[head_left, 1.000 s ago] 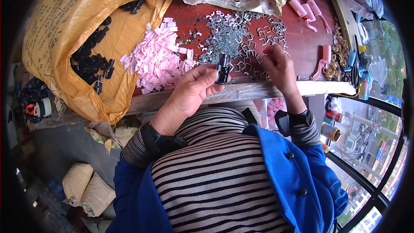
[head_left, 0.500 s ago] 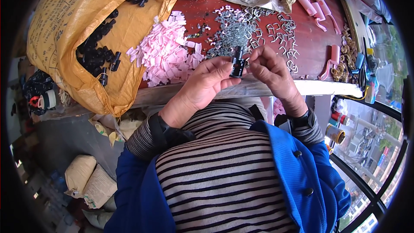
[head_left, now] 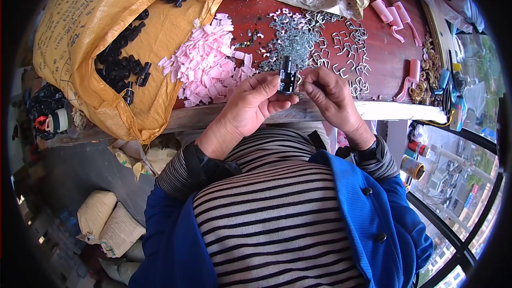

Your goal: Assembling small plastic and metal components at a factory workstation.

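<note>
Our orange woven sack holds black parts, our left hand pinches a black cylinder, and our right hand is unclear in its grip.

Fitting, one; black, glossy, apparently hard plastic. Form: narrow neck at one end, broader body at the other; pale marks on the face, too small to tell whether openings or highlights. Pose: lengthwise, neck to the far side, nearly straight. Location: over the near edge of the counter, held in the fingers of the left hand; right hand just beside, contact unclear.
</note>
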`<action>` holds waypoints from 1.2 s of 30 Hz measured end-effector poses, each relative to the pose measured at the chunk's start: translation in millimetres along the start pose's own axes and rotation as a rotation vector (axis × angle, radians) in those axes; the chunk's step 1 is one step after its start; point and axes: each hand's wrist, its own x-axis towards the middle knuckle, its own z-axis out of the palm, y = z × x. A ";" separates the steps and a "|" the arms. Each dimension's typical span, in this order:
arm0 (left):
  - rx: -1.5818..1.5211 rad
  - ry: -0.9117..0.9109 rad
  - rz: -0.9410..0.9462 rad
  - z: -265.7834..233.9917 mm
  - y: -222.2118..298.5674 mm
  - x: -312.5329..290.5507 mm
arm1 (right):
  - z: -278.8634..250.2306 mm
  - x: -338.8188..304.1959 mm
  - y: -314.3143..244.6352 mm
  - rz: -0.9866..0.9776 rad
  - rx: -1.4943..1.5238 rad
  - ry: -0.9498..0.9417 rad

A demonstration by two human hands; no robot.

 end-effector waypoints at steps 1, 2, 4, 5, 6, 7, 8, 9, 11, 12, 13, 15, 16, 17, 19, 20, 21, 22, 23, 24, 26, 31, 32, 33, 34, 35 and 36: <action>0.010 0.001 0.003 -0.7 0.9 -0.6 | 0.9 0.3 1.2 -0.001 -0.001 0.001; 0.019 0.002 0.006 -1.0 1.2 -0.8 | 1.8 0.5 2.5 0.019 0.093 0.019; 0.028 0.005 0.006 0.6 0.2 -1.1 | 3.5 1.1 3.8 0.058 0.282 0.055; 0.036 0.009 0.007 2.9 -0.1 -1.5 | 4.9 2.0 1.5 0.058 0.282 0.053; 0.044 0.014 0.008 4.0 -0.5 -1.7 | 7.1 3.4 -3.4 0.075 0.323 0.061; 0.043 0.015 0.009 4.1 -1.0 -1.9 | 9.1 4.7 -8.6 0.092 0.364 0.068; 0.034 0.012 0.005 4.1 -1.5 -2.1 | 9.7 5.4 -11.7 0.109 0.405 0.075; 0.025 0.008 0.001 3.9 -2.0 -2.3 | 9.5 5.5 -12.8 0.110 0.405 0.073; 0.016 0.005 -0.003 3.8 -1.5 -2.9 | 8.9 6.0 -14.6 0.036 0.188 0.060; 0.008 -0.003 -0.010 3.4 -0.7 -3.6 | 8.7 6.2 -15.4 0.000 0.079 0.053; -0.001 -0.012 -0.016 2.9 0.1 -4.2 | 8.6 6.7 -16.5 0.001 0.079 0.053; -0.011 -0.020 -0.023 2.3 0.3 -4.3 | 8.9 8.0 -18.7 -0.118 -0.054 0.095; 0.009 -0.008 -0.021 2.1 0.1 -4.1 | 9.1 8.3 -19.1 -0.177 -0.122 0.116; 0.028 0.004 -0.019 1.9 -0.2 -3.9 | 9.5 8.0 -18.9 -0.176 -0.122 0.115; 0.046 0.018 -0.017 2.5 -0.6 -4.0 | 10.7 6.9 -17.9 -0.202 -0.182 0.146; 0.067 0.034 -0.014 3.9 -0.3 -4.5 | 11.2 6.5 -17.7 -0.215 -0.213 0.161; 0.089 0.051 -0.011 5.4 -0.1 -5.0 | 11.4 6.1 -17.9 -0.214 -0.212 0.160; 0.111 0.067 -0.009 6.0 -0.2 -5.3 | 11.5 5.6 -18.2 -0.228 -0.253 0.154; 0.110 0.068 -0.009 6.0 -0.7 -5.6 | 11.5 5.1 -18.6 -0.242 -0.294 0.147; 0.134 0.077 -0.011 5.9 -1.2 -5.9 | 11.5 4.7 -19.0 -0.256 -0.335 0.140; 0.181 0.095 -0.015 6.0 -1.8 -6.3 | 10.0 5.1 -21.6 -0.275 -0.360 0.115; 0.159 0.076 -0.012 5.1 -0.7 -6.9 | 8.8 3.9 -21.6 -0.131 -0.177 0.020; 0.166 0.058 -0.011 4.7 0.7 -7.2 | 9.0 4.0 -20.4 -0.041 -0.060 -0.003; 0.173 0.042 -0.009 4.0 2.2 -7.7 | 9.7 4.5 -18.9 -0.040 -0.059 -0.006; 0.180 0.026 -0.006 2.8 3.5 -8.3 | 11.0 5.3 -16.9 0.046 0.062 -0.018; 0.178 0.024 -0.004 2.4 4.0 -9.4 | 11.8 4.9 -15.6 0.132 0.178 -0.025; 0.190 0.023 -0.006 2.0 4.5 -11.0 | 13.0 5.0 -14.2 0.217 0.294 -0.034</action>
